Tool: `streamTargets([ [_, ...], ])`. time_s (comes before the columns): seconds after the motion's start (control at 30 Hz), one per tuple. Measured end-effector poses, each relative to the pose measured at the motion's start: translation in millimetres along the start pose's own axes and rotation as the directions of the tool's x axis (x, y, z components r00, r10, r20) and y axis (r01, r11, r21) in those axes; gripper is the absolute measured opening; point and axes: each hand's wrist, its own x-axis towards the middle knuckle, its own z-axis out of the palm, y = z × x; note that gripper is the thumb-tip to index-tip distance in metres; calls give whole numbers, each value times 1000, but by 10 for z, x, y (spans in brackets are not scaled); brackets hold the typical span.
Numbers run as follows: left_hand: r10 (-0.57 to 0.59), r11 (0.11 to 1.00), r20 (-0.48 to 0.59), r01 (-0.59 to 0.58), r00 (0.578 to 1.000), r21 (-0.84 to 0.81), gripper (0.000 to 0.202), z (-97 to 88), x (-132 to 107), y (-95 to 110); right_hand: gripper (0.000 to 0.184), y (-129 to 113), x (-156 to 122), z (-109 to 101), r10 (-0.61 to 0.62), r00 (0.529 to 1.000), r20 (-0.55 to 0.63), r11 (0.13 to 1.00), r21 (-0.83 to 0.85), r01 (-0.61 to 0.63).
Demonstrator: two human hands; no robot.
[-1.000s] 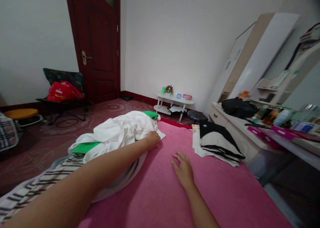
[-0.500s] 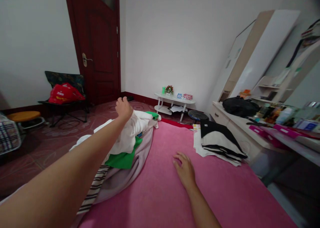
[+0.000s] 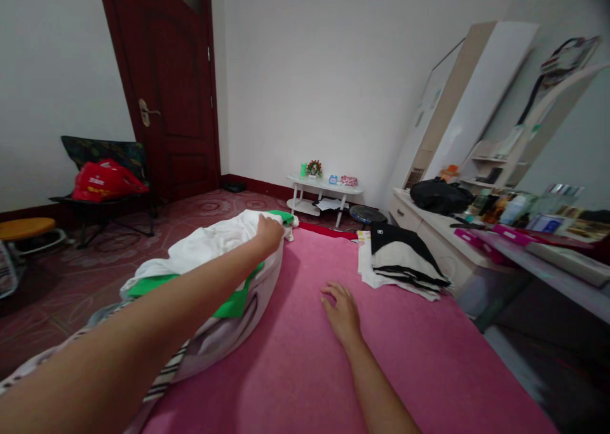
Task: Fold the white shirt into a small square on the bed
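Observation:
My left hand [image 3: 269,234] reaches far out and is closed on the white garment [image 3: 210,246] at the top of a loose clothes pile. Under the white cloth lie a green garment [image 3: 229,304] and a pale grey piece [image 3: 248,316]; a striped one [image 3: 162,377] trails toward me. My right hand [image 3: 339,310] rests flat on the pink bed cover [image 3: 333,370], fingers spread, holding nothing. A folded black and white stack [image 3: 403,262] sits on the bed's right side, apart from both hands.
A cluttered dresser [image 3: 476,243] with a black bag [image 3: 441,196] and bottles runs along the right. A small white table [image 3: 324,189] stands by the far wall. A dark red door [image 3: 166,84], a chair with a red bag [image 3: 102,180] and an orange stool [image 3: 23,227] are at left.
My left hand lifted the white garment up off the pile, then came back down onto the pile's far end. The pile shifted left. My right hand stayed flat on the cover.

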Motion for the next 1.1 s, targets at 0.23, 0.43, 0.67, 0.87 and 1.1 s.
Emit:
streamTargets([
  [0.23,151,985,64,-145,986,-94,45,842,-732,962,30,61,-18,-32,81,983,-167,963,268,-34],
  [0.43,72,993,-8,-73,997,-96,49,1186,-936,959,33,120,-67,-32,221,948,-229,929,344,-134],
  [0.67,71,993,-38,-74,997,-91,50,1199,-905,969,41,722,228,-742,288,838,-463,957,165,-238],
  [0.87,60,992,-65,-67,996,-111,49,1201,-915,987,80,1564,565,-1800,516,637,-572,808,80,-583],
  [1.1,51,990,-73,-60,996,-130,49,1200,-919,984,91,1844,726,-2037,568,710,-416,800,78,-594],
])
